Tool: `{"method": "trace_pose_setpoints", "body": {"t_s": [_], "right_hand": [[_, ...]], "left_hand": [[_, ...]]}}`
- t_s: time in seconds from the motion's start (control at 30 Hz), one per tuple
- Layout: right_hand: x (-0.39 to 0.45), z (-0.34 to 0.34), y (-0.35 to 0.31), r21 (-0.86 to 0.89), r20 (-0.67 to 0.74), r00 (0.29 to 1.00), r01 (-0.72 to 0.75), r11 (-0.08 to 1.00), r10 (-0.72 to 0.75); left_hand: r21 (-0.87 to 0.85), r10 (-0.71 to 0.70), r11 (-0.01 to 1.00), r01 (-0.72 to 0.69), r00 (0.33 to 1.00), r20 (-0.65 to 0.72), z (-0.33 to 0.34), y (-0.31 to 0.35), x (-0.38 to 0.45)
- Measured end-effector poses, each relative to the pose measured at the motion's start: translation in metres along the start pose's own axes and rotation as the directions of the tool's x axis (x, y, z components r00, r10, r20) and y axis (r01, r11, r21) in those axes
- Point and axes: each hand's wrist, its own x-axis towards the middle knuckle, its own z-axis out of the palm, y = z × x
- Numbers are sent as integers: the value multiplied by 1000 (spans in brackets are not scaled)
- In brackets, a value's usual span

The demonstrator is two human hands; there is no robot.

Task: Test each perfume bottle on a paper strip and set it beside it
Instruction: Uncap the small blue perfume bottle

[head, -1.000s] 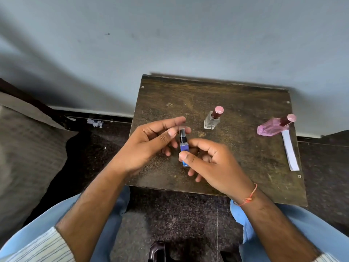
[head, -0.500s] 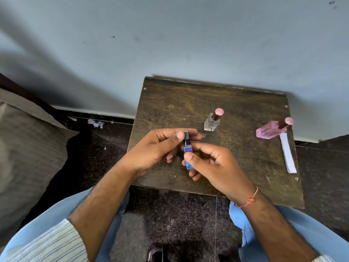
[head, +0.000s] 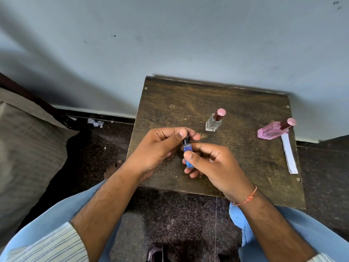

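A small blue perfume bottle (head: 187, 148) with a black top is held upright over the near middle of the wooden table (head: 245, 167). My right hand (head: 213, 165) grips its body between thumb and fingers. My left hand (head: 160, 148) pinches the black top with thumb and forefinger. A clear bottle with a pink cap (head: 214, 121) stands behind my hands. At the right edge a pink bottle (head: 273, 129) stands at the far end of a white paper strip (head: 289, 156).
The small table stands against a pale blue wall (head: 170, 44). A beige cushion (head: 24, 148) lies to the left. Dark speckled floor (head: 170, 214) shows between my knees, with a dark object (head: 154, 252) at the bottom edge.
My left thumb and forefinger have closed down over the bottle's black top. Both hands sit a little lower in the picture; the camera has tilted slightly.
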Motion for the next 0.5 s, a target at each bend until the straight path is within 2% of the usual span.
{"method": "trace_pose_setpoints", "body": {"t_s": [0.5], "right_hand": [[4,-11,6,-110,-101,992,60,992,-71]], "left_hand": [[-37,-9,999,4,992,-124,17,-5,11]]}}
